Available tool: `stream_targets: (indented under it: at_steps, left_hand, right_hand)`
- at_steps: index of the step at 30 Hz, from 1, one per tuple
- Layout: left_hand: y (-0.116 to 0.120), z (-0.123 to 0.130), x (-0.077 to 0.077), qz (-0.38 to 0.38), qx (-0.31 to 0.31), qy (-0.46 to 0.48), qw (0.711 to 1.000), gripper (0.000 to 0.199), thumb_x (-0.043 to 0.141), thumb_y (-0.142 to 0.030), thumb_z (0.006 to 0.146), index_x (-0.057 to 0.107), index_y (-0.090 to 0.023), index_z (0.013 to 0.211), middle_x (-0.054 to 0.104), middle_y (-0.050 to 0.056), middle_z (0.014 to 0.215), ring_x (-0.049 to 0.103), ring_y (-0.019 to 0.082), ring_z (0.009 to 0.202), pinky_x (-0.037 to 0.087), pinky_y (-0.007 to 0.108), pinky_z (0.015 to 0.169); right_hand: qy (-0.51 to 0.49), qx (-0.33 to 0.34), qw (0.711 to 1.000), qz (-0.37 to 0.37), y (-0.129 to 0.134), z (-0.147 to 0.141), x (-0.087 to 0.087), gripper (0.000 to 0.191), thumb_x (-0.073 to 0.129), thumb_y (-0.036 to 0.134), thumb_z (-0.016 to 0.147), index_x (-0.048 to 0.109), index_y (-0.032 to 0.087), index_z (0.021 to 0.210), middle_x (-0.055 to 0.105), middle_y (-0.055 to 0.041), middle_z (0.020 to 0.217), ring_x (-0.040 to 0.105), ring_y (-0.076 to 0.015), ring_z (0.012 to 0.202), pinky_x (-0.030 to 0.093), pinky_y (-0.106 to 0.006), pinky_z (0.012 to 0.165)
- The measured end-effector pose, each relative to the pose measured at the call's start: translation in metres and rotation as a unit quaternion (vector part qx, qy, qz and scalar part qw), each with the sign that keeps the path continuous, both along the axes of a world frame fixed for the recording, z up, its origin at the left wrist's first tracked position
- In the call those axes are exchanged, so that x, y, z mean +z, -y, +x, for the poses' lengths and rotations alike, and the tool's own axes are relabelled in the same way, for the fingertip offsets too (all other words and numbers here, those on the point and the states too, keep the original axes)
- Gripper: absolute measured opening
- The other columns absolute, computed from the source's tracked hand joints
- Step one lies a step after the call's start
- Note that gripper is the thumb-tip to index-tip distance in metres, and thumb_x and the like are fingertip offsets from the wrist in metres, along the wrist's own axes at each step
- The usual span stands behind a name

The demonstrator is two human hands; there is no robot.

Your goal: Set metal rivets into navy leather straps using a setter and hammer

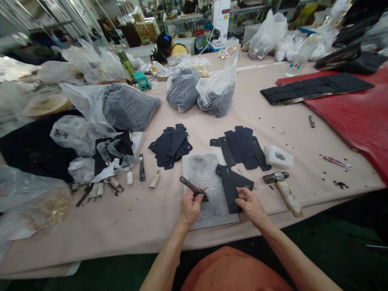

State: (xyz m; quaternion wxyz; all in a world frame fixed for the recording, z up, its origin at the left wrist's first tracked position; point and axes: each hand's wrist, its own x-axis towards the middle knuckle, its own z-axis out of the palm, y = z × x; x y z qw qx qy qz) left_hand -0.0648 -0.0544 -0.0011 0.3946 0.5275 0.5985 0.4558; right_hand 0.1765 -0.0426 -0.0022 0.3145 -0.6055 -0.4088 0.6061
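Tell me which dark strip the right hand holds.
The upper strip, over the pale board, its edge in the right hand; the other loose strip lies partly beneath it.

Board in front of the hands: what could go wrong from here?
1. The dark strip at the right hand overlaps another dark piece; the lower one could shift or get marked.
2. The metal tool in the left hand is tilted over the board; it might slip if pressed like that.
3. The hammer has its handle end near the table's front edge; an elbow could knock it off.
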Motion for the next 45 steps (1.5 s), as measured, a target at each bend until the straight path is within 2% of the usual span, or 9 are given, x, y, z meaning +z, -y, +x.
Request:
stream_targets:
  at_steps: [3, 9, 19, 24, 27, 33, 37, 41, 45]
  left_hand:
    - [0.0, 0.0, -0.002, -0.002, 0.002, -0.003, 1.0, 0.018, 0.059, -0.025, 0.084, 0.069, -0.016, 0.096, 0.074, 0.006, 0.091, 0.069, 0.022, 0.084, 0.056, 0.032, 0.077]
    - [-0.001, 0.0, -0.003, -0.006, 0.003, -0.005, 1.0, 0.019, 0.059, -0.027, 0.084, 0.069, -0.017, 0.097, 0.074, 0.006, 0.09, 0.07, 0.022, 0.083, 0.056, 0.032, 0.076]
    - [-0.002, 0.0, 0.0, -0.024, 0.016, 0.004, 1.0, 0.02, 0.06, -0.029, 0.082, 0.07, -0.016, 0.093, 0.074, 0.007, 0.09, 0.069, 0.023, 0.086, 0.055, 0.034, 0.08]
    - [-0.011, 0.002, 0.0, -0.081, 0.041, 0.131, 0.987, 0.028, 0.065, -0.036, 0.081, 0.069, -0.013, 0.096, 0.075, 0.009, 0.089, 0.07, 0.022, 0.085, 0.056, 0.033, 0.079]
    - [-0.03, 0.014, 0.002, -0.129, 0.054, 0.252, 0.958, 0.038, 0.068, -0.042, 0.079, 0.068, -0.011, 0.1, 0.075, 0.012, 0.093, 0.071, 0.022, 0.086, 0.057, 0.031, 0.073]
    - [-0.104, 0.048, 0.001, -0.125, 0.053, 0.354, 0.925, 0.039, 0.076, -0.042, 0.071, 0.067, -0.009, 0.09, 0.074, 0.013, 0.09, 0.072, 0.023, 0.084, 0.057, 0.033, 0.074]
    - [-0.133, 0.051, 0.005, -0.06, 0.073, 0.377, 0.921, 0.038, 0.075, -0.04, 0.073, 0.066, -0.01, 0.095, 0.074, 0.012, 0.094, 0.071, 0.02, 0.083, 0.056, 0.034, 0.08]
    - [-0.12, 0.035, 0.008, -0.052, 0.089, 0.328, 0.939, 0.039, 0.074, -0.04, 0.074, 0.066, -0.01, 0.098, 0.074, 0.011, 0.093, 0.071, 0.02, 0.085, 0.056, 0.031, 0.075]
    - [-0.086, 0.022, 0.003, -0.05, 0.1, 0.266, 0.957, 0.038, 0.073, -0.038, 0.075, 0.067, -0.01, 0.099, 0.074, 0.009, 0.091, 0.072, 0.02, 0.086, 0.057, 0.032, 0.077]
  right_hand:
    - [0.062, -0.004, 0.997, 0.044, -0.01, 0.007, -0.004, 0.015, 0.058, 0.03, 0.066, 0.055, 0.02, 0.077, 0.05, 0.006, 0.053, 0.046, -0.0119, 0.05, 0.033, -0.024, 0.049]
    - [0.002, -0.208, 0.978, 0.027, -0.048, 0.01, 0.002, 0.02, 0.058, 0.031, 0.061, 0.046, 0.023, 0.075, 0.054, 0.0042, 0.059, 0.053, -0.0147, 0.05, 0.041, -0.026, 0.046]
    - [0.055, -0.11, 0.992, -0.005, -0.047, 0.014, 0.011, 0.016, 0.053, 0.027, 0.06, 0.047, 0.024, 0.075, 0.051, 0.0066, 0.05, 0.049, -0.0142, 0.041, 0.033, -0.023, 0.037]
    - [-0.087, -0.075, 0.993, 0.0, -0.042, 0.011, 0.023, 0.018, 0.058, 0.026, 0.056, 0.045, 0.022, 0.068, 0.064, 0.0011, 0.073, 0.054, -0.013, 0.058, 0.039, -0.023, 0.049]
    - [-0.086, -0.032, 0.996, 0.022, -0.04, 0.015, 0.023, 0.015, 0.056, 0.025, 0.057, 0.044, 0.021, 0.065, 0.066, -0.0014, 0.081, 0.056, -0.0146, 0.065, 0.041, -0.025, 0.056]
    - [0.227, -0.017, 0.969, 0.1, -0.052, 0.037, 0.01, 0.011, 0.051, 0.027, 0.065, 0.055, 0.022, 0.074, 0.055, 0.0018, 0.06, 0.05, -0.0163, 0.06, 0.036, -0.028, 0.057]
    - [0.116, -0.076, 0.988, 0.059, -0.049, 0.035, 0.013, 0.015, 0.054, 0.033, 0.065, 0.052, 0.023, 0.075, 0.053, 0.0036, 0.06, 0.049, -0.0153, 0.055, 0.039, -0.028, 0.053]
    - [-0.031, -0.093, 0.994, -0.041, -0.025, 0.017, 0.011, 0.02, 0.059, 0.036, 0.062, 0.047, 0.023, 0.072, 0.051, 0.0052, 0.056, 0.048, -0.0141, 0.049, 0.039, -0.027, 0.047]
    - [0.064, -0.024, 0.996, -0.055, 0.003, 0.004, -0.001, 0.015, 0.056, 0.036, 0.068, 0.049, 0.023, 0.07, 0.05, 0.0043, 0.054, 0.05, -0.0152, 0.051, 0.037, -0.026, 0.047]
